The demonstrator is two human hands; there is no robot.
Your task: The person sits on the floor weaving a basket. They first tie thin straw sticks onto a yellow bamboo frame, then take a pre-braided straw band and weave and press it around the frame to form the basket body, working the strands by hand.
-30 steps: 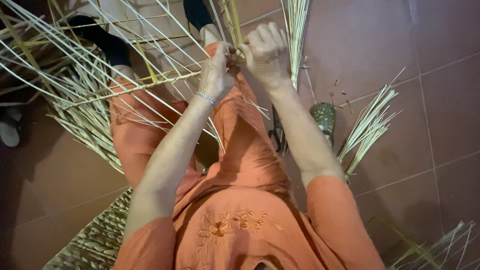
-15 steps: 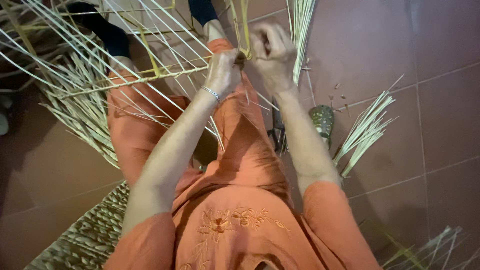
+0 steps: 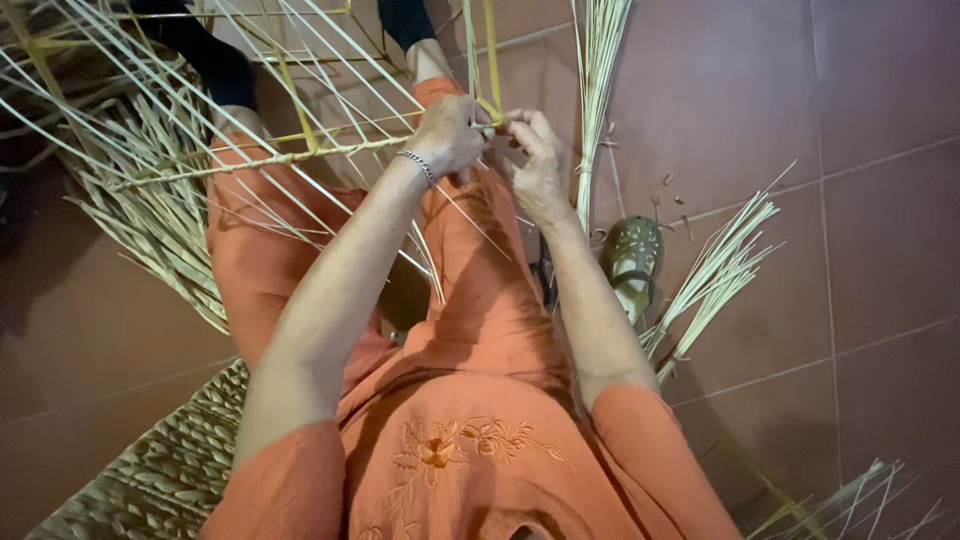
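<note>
My left hand [image 3: 447,133], with a thin bracelet at the wrist, and my right hand [image 3: 535,160] meet above my orange-clad knees. Both pinch yellow-green reed strips [image 3: 483,60] where they cross a horizontal twisted reed [image 3: 260,158]. That reed is part of a loose woven lattice of pale straws [image 3: 150,110] spreading to the upper left. The fingertips of the two hands touch each other around the strips.
A bundle of pale reeds [image 3: 598,90] stands upright right of my hands. Another loose bundle [image 3: 715,275] lies on the red tiled floor [image 3: 860,200] beside a green sandal [image 3: 632,258]. A woven mat [image 3: 150,470] lies lower left. Dark-sleeved legs [image 3: 215,60] show at the top.
My hands have come lower in view and shifted along the strips. The right hand has turned from raised above the left to level beside it. The camera tilted slightly.
</note>
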